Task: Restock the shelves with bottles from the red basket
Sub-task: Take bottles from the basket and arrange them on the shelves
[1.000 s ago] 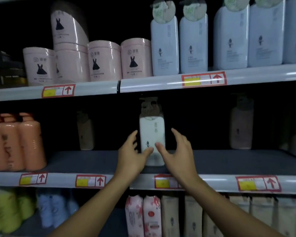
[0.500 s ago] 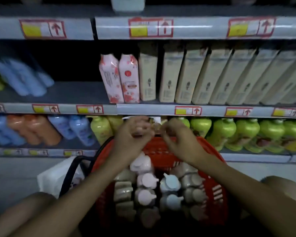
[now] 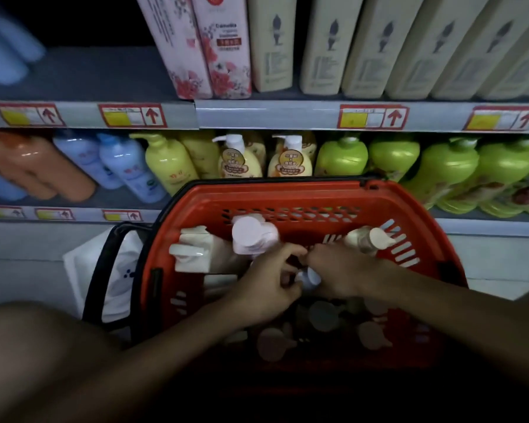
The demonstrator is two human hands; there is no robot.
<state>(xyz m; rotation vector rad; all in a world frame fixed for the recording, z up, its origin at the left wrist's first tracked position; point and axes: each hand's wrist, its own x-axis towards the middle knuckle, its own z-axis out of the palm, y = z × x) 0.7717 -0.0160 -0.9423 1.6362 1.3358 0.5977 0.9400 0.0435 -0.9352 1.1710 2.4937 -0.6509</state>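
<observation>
Head view — downward, close over basket (image 3: 290,199)

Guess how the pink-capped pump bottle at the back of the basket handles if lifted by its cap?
The pink-capped pump bottle looks like rigid plastic, so probably stiff. If full, likely heavy for its size and bottom-heavy, swinging under the cap. Its glossy surface may be slippery. Bottles crowd the red basket, so it could snag neighbours.

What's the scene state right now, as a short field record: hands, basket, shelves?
left hand: inside the basket, fingers curled around a pale-capped bottle
right hand: on the same bottle, grip not clear
red basket: holds many pump bottles, tops up
upper shelf: floral pink bottles, beige bottles
lower shelf: green bottles, yellow, blue and orange bottles
lifted yet: cannot tell
</observation>
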